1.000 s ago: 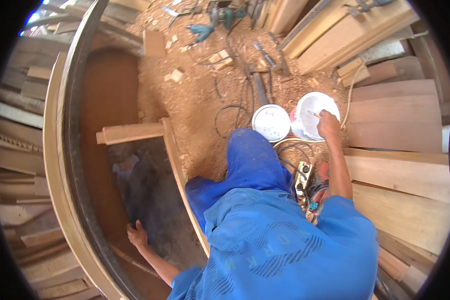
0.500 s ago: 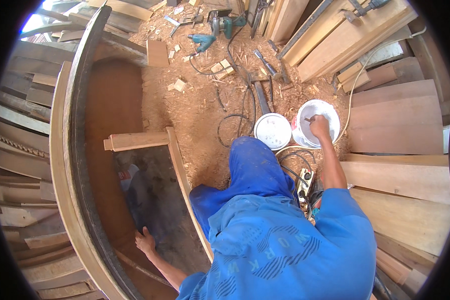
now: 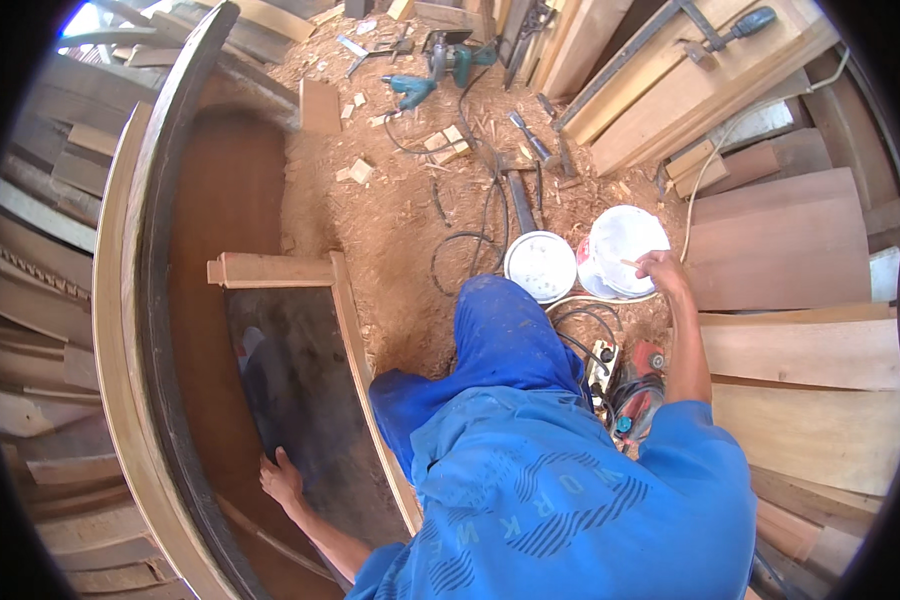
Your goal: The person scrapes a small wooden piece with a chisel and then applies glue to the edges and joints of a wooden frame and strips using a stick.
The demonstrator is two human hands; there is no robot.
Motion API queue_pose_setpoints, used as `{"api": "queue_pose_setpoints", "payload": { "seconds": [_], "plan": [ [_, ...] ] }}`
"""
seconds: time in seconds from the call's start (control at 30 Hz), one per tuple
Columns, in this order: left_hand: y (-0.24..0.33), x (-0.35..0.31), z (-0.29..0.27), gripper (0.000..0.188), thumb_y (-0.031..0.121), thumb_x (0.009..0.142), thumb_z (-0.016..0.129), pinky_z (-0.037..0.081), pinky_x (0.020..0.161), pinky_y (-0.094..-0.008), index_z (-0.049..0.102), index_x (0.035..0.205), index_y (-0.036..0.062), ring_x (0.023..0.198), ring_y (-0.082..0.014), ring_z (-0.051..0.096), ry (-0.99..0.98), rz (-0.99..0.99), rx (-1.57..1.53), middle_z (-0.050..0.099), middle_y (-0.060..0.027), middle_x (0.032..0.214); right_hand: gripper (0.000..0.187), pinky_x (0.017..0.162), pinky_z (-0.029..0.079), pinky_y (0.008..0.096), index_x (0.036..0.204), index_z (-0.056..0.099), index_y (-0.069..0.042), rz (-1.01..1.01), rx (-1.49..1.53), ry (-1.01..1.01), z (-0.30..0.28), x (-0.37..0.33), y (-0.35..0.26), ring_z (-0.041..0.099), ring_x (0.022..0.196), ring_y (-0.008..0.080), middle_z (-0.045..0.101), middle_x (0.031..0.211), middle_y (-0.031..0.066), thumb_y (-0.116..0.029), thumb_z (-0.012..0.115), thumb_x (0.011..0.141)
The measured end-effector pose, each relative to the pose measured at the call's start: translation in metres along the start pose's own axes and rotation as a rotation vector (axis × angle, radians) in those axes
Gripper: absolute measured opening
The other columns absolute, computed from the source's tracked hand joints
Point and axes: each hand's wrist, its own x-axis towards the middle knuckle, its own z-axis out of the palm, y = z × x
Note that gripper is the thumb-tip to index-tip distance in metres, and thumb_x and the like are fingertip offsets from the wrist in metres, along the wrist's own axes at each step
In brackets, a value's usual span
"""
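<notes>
The person in blue work clothes is crouching on the sawdust floor (image 3: 400, 210), and I am taking the white bucket (image 3: 622, 250) as my marker for everything else. The right hand (image 3: 662, 272) is reaching over the near rim of that bucket, fingers pinched together on what looks like a thin wooden stick (image 3: 630, 264) (most of it is hidden inside, so I cannot tell what is on its end). Just to the left of the bucket, touching or nearly so, a round white lid (image 3: 541, 266) is lying flat. Well to the left of the bucket and nearer the person, the left hand (image 3: 281, 480) is pressing flat, fingers spread, on the dark panel (image 3: 300, 400) set in a curved wooden frame (image 3: 360, 380). Just this side of the bucket a red power tool (image 3: 638, 392) is sitting among black cables (image 3: 470, 245); beyond it, a teal drill (image 3: 410, 90) is lying in the shavings. The bucket looks like thin plastic, light when near empty but heavier and sloshing if it holds liquid; I would judge the rim the safest place to grip, since the wall will flex. The stick looks stiff and light, best held near its top.
</notes>
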Motion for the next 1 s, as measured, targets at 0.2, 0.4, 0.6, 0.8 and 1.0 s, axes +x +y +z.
{"api": "queue_pose_setpoints", "payload": {
  "seconds": [0.2, 0.4, 0.6, 0.8, 1.0],
  "plan": [
    [0.016, 0.007, -0.011, 0.043, 0.043, 0.095, 0.062, 0.053, 0.081, -0.0555, 0.064, 0.102, 0.0005, 0.091, -0.0487, 0.068, -0.089, -0.084, 0.064, 0.071, -0.0267, 0.093, 0.010, 0.036, 0.024, 0.0205, 0.094, 0.066, -0.011, 0.035, 0.280, -0.126, -0.002, 0.022, 0.057, 0.037, 0.043, 0.0022, 0.057, 0.066, -0.0040, -0.018, 0.060, 0.091],
    [0.028, 0.001, -0.021, 0.046, 0.035, 0.093, 0.063, 0.052, 0.091, -0.0514, 0.065, 0.121, -0.0011, 0.106, -0.0433, 0.066, -0.013, -0.083, -0.045, 0.070, -0.0253, 0.113, 0.018, 0.037, 0.031, 0.0201, 0.104, 0.065, -0.004, -0.053, 0.352, -0.127, -0.022, 0.016, 0.009, 0.041, 0.046, 0.0025, 0.060, 0.070, -0.0015, -0.016, 0.059, 0.092],
    [0.050, -0.012, -0.034, 0.043, 0.034, 0.091, 0.066, 0.053, 0.089, -0.0502, 0.067, 0.117, -0.0006, 0.105, -0.0415, 0.066, -0.091, -0.180, -0.098, 0.070, -0.0222, 0.111, 0.024, 0.045, 0.032, 0.0196, 0.109, 0.068, -0.002, -0.381, 0.316, -0.195, 0.020, 0.004, -0.163, 0.043, 0.051, 0.0022, 0.062, 0.072, -0.0004, -0.021, 0.062, 0.096],
    [0.071, -0.014, -0.045, 0.040, 0.035, 0.087, 0.070, 0.055, 0.083, -0.0499, 0.069, 0.108, 0.0007, 0.098, -0.0406, 0.068, 0.005, -0.176, -0.079, 0.071, -0.0204, 0.104, 0.019, 0.049, 0.034, 0.0205, 0.103, 0.071, -0.003, -0.730, 0.210, -0.474, 0.133, -0.016, -0.361, 0.047, 0.057, 0.0026, 0.064, 0.075, -0.0012, -0.018, 0.061, 0.095],
    [0.062, -0.009, -0.043, 0.040, 0.038, 0.085, 0.071, 0.055, 0.080, -0.0500, 0.071, 0.102, 0.0018, 0.095, -0.0398, 0.069, -0.055, -0.275, -0.064, 0.072, -0.0197, 0.101, 0.018, 0.062, 0.044, 0.0252, 0.101, 0.071, -0.003, -1.202, 0.049, -0.778, 0.264, -0.041, -0.511, 0.055, 0.070, 0.0060, 0.066, 0.080, -0.0006, -0.016, 0.063, 0.093]
  ]
}}
